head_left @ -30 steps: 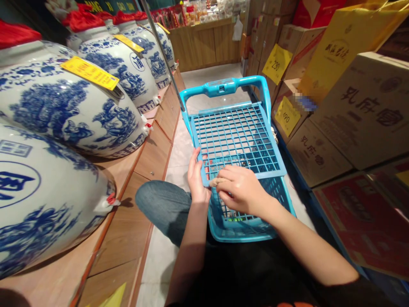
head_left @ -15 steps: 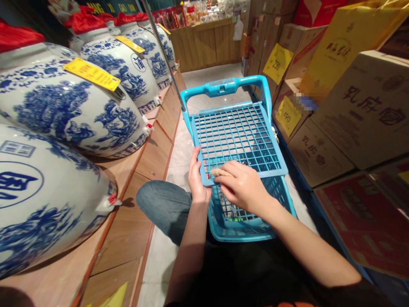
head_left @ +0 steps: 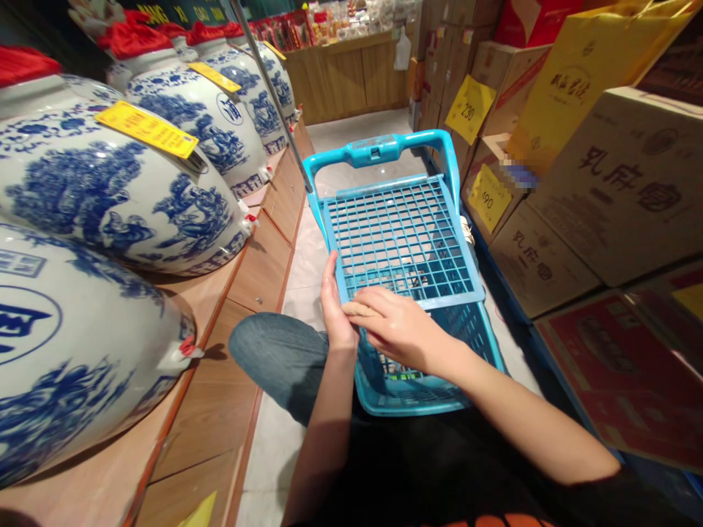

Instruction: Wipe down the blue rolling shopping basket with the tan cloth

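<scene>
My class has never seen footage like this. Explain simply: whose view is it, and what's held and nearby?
There is no machine here: one person works bare-handed, and the camera, worn on the head, looks forward and down. The right hand pinches a small pale item, perhaps folded cloth, at the near-left corner of a blue grid panel. The left hand lies along that panel's left edge. Below is a blue basket. Blue-and-white jars stand on a wooden ledge at left; cartons are stacked at right.

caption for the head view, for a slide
Left hand at the grid panel of a blue basket, right hand holding a beige wad.
</scene>
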The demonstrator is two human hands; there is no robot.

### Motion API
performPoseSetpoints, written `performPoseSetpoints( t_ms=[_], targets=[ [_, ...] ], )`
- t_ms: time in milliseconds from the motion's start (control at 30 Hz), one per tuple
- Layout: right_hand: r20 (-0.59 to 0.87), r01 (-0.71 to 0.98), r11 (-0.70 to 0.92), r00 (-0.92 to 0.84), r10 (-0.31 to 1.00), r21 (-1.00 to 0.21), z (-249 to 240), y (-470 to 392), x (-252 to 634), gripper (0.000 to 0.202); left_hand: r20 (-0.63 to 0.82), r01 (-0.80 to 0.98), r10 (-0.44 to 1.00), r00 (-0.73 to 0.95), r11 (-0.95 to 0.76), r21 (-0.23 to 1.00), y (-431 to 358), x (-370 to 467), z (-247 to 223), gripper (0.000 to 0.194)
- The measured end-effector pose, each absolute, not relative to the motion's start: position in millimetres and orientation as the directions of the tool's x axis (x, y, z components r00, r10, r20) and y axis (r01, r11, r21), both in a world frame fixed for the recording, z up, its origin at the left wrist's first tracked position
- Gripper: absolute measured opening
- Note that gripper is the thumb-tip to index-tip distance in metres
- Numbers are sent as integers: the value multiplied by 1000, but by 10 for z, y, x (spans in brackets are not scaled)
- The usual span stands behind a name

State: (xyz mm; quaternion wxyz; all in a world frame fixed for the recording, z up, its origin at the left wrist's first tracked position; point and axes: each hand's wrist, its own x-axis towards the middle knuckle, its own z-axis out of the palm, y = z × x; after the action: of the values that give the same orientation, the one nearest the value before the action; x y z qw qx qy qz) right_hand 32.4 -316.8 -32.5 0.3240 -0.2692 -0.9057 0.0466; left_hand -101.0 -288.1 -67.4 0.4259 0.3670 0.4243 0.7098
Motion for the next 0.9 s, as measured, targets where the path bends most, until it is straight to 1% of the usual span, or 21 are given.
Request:
performPoseSetpoints(
  t_ms=[33, 100, 200, 267, 333, 433, 500, 567, 667, 733, 800, 900],
  targets=[
    [559, 440, 858, -655, 508, -264, -330, -3160, 326, 29, 165, -283, 913, -374, -281, 917, -2884, -1007, -673, 54],
    [546, 496, 819, -617, 567, -290, -339, -3115, 374, 31, 167, -289, 915, -367, -283, 915, -2886, -998, -670, 56],
    [554, 652, 679, -445, 704, -338, -354, -3022, 492, 36, 177, -281, 921, -346, -281, 918, -2874, -984, -673, 58],
    [577, 694, 627, -365, 730, -355, -367, -2996, 523, 39, 180, -261, 922, -344, -278, 925, -2867, -988, -680, 57],
    [582, 650, 677, -417, 698, -346, -373, -3019, 491, 40, 184, -245, 920, -345, -278, 929, -2869, -1007, -689, 53],
    [577, 498, 813, -584, 571, -301, -358, -3087, 408, 35, 219, -169, 914, -341, -289, 942, -2883, -1053, -700, 40],
    [572, 469, 839, -621, 536, -278, -341, -3098, 419, 35, 238, -116, 912, -334, -291, 950, -2891, -1079, -703, 33],
    [564, 543, 796, -582, 586, -267, -338, -3058, 509, 40, 239, -95, 916, -321, -282, 955, -2892, -1090, -703, 30],
    [582, 727, 633, -403, 706, -265, -367, -2958, 684, 44, 227, -96, 922, -312, -269, 958, -2879, -1085, -705, 28],
    [601, 765, 578, -328, 729, -283, -390, -2933, 727, 45, 224, -100, 923, -314, -266, 959, -2871, -1077, -707, 27],
    [594, 701, 643, -386, 705, -307, -396, -2965, 679, 46, 230, -93, 919, -319, -272, 958, -2869, -1076, -710, 27],
    [539, 504, 795, -589, 602, -337, -376, -3051, 542, 47, 250, -52, 911, -327, -282, 958, -2872, -1093, -714, 27]
  ],
)
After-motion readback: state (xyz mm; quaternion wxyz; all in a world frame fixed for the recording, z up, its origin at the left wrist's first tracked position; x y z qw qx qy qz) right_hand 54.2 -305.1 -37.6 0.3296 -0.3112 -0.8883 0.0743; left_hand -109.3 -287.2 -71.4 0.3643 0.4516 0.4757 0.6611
